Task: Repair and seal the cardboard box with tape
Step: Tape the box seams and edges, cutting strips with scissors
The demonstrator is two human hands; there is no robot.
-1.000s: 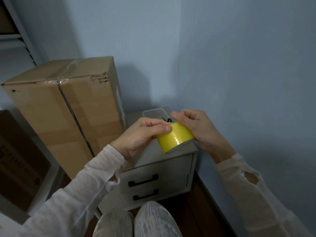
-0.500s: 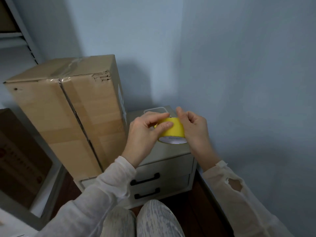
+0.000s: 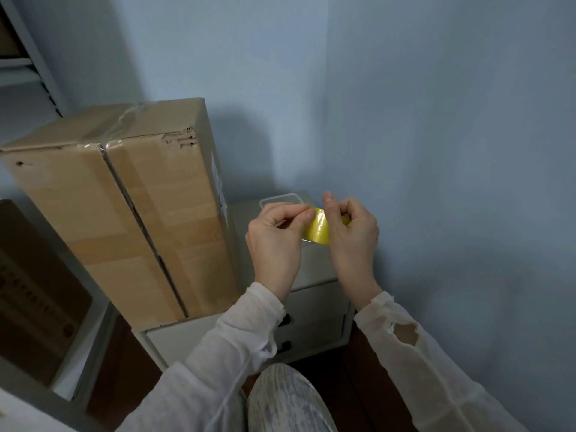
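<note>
Tape roll [image 3: 317, 229] part-hidden behind R hand [image 3: 352, 241]

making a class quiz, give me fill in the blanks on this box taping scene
The glossy roll of tape, held by the left hand and right hand, is coloured ___.
The tall brown cardboard box stands on the white drawer cabinet, to the hands' ___.
The box's torn patch lies near its ___ edge.
The holed white sleeve covers the ___ arm.
Missing: yellow, left, top, right.
</note>
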